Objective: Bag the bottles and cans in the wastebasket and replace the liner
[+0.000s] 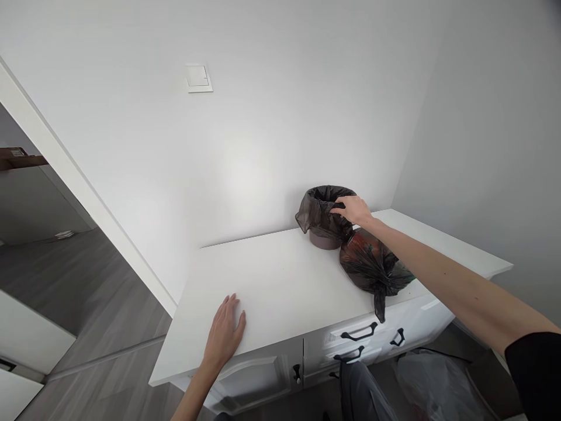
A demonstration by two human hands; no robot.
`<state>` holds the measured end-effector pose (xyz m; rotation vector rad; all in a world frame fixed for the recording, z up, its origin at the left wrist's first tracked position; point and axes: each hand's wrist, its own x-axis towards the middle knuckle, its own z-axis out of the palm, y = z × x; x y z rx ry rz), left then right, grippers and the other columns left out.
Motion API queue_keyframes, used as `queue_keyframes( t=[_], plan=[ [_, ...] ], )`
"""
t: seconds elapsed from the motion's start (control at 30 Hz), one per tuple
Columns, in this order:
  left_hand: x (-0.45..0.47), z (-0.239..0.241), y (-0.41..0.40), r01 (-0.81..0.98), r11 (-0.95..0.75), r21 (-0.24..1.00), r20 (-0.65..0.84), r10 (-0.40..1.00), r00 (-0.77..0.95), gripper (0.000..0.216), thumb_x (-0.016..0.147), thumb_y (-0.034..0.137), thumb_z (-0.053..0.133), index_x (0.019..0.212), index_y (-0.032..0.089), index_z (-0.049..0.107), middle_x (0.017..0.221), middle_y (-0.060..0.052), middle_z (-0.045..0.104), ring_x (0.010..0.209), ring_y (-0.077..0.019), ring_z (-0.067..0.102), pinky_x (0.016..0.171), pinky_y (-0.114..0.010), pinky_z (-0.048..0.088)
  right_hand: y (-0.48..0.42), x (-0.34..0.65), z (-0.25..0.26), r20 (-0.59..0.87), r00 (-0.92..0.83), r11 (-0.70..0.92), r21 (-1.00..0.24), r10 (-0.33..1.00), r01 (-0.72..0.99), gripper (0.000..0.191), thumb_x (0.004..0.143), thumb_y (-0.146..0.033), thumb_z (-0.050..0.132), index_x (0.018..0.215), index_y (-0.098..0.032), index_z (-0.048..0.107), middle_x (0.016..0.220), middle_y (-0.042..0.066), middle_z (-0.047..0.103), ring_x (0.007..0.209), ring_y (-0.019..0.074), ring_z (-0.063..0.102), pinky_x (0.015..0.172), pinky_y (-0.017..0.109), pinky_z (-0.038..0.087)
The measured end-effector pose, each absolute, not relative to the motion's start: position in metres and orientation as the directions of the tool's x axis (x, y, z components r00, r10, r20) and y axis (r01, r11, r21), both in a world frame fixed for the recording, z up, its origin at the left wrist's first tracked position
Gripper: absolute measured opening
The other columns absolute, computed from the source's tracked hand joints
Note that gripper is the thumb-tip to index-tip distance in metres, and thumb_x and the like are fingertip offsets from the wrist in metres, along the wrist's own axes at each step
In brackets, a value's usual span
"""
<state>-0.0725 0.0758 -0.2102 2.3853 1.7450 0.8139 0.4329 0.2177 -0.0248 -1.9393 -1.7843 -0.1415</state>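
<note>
A small brown trash bin (324, 241), lined with a thin black trash bag (316, 217), stands at the back of the white cabinet top (263, 280) against the wall. The bag's edge is folded out over the rim. My right hand (354, 209) reaches to the rim's near right side, thumb and fingers closed on the bag's edge. Just in front of the bin lies a full, knotted black bag (368, 263); reddish and green contents show through it, and its tied end hangs over the front edge. My left hand (223, 336) rests flat on the cabinet top near its front left.
Dark handles mark the cabinet's white drawers (359, 333) and door. A light switch (198, 78) is on the wall behind. Below at right, a translucent plastic bag (433, 383) lies near my knee (366, 392). A doorway with grey flooring opens at left.
</note>
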Motion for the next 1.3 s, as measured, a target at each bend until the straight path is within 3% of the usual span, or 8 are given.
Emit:
queue_keyframes(
  t=[0.33,0.5,0.63,0.73,0.83,0.97,1.2,1.3],
  plan=[
    [-0.071,-0.210,0.076,0.872,-0.329,0.363,0.332,0.920,0.209,0.047,0.104,0.050,0.043,0.142,0.023,0.052,0.159,-0.011,0.052,0.154,-0.0319,0.040,0.120,-0.055,0.043,0.228,0.449,-0.038,0.413,0.240,-0.143,-0.252,0.878,0.957,0.045,0.098,-0.048,0.066,0.134,-0.020,0.066,0.128,0.018,0.068,0.112,0.0345,0.065,0.089,0.044,0.049],
    [-0.071,-0.213,0.079,0.870,-0.337,0.359,0.339,0.916,0.215,0.047,0.104,0.049,0.044,0.142,0.023,0.051,0.159,-0.011,0.052,0.154,-0.0318,0.040,0.121,-0.055,0.042,0.198,0.421,-0.062,0.512,0.156,0.033,-0.340,0.845,0.940,0.052,0.095,-0.042,0.066,0.142,-0.023,0.055,0.143,0.019,0.052,0.101,0.0312,0.070,0.086,0.044,0.055],
    [-0.069,-0.211,0.080,0.868,-0.342,0.359,0.336,0.915,0.222,0.046,0.104,0.050,0.043,0.140,0.023,0.051,0.159,-0.011,0.052,0.154,-0.0320,0.040,0.122,-0.056,0.041,0.151,0.373,-0.128,0.407,-0.032,0.277,-0.557,0.913,0.783,0.035,0.090,-0.039,0.069,0.122,-0.026,0.064,0.129,0.011,0.061,0.093,0.0235,0.072,0.079,0.037,0.059],
    [-0.067,-0.207,0.079,0.868,-0.345,0.357,0.336,0.915,0.226,0.045,0.103,0.051,0.043,0.137,0.023,0.052,0.158,-0.010,0.053,0.153,-0.0319,0.041,0.122,-0.056,0.040,0.122,0.339,-0.186,0.290,-0.063,0.276,-0.790,0.955,0.548,0.024,0.092,-0.040,0.066,0.108,-0.022,0.064,0.115,0.008,0.068,0.085,0.0187,0.073,0.073,0.032,0.058],
    [-0.066,-0.206,0.079,0.869,-0.334,0.364,0.330,0.919,0.215,0.045,0.103,0.052,0.043,0.135,0.023,0.053,0.158,-0.010,0.054,0.152,-0.0318,0.042,0.122,-0.055,0.040,0.108,0.319,-0.222,0.223,-0.067,0.233,-0.937,0.972,0.261,0.028,0.094,-0.048,0.061,0.104,-0.022,0.063,0.106,0.005,0.070,0.073,0.0166,0.072,0.064,0.030,0.053],
    [-0.066,-0.209,0.080,0.869,-0.302,0.393,0.312,0.932,0.182,0.046,0.101,0.054,0.045,0.136,0.025,0.055,0.158,-0.008,0.054,0.152,-0.0314,0.043,0.120,-0.054,0.041,0.106,0.316,-0.237,0.198,0.025,0.194,-0.977,0.980,0.091,0.034,0.093,-0.054,0.061,0.104,-0.022,0.061,0.090,0.003,0.070,0.063,0.0154,0.066,0.059,0.029,0.048],
    [-0.066,-0.198,0.078,0.802,-0.169,0.573,0.232,0.972,0.039,0.050,0.098,0.058,0.051,0.138,0.029,0.058,0.151,-0.006,0.062,0.127,-0.0319,0.065,0.096,-0.045,0.056,0.105,0.320,-0.243,0.227,0.032,0.220,-0.964,0.973,0.149,0.031,0.091,-0.048,0.063,0.105,-0.021,0.064,0.078,-0.001,0.068,0.060,0.0143,0.060,0.063,0.030,0.048],
    [-0.065,-0.189,0.074,0.724,-0.139,0.676,0.203,0.979,-0.002,0.045,0.097,0.060,0.053,0.130,0.031,0.063,0.141,-0.003,0.070,0.128,-0.0306,0.064,0.097,-0.043,0.053,0.105,0.320,-0.243,0.234,0.055,0.223,-0.961,0.971,0.162,0.027,0.091,-0.044,0.062,0.103,-0.021,0.066,0.069,-0.004,0.062,0.056,0.0136,0.057,0.060,0.028,0.045]
  ],
)
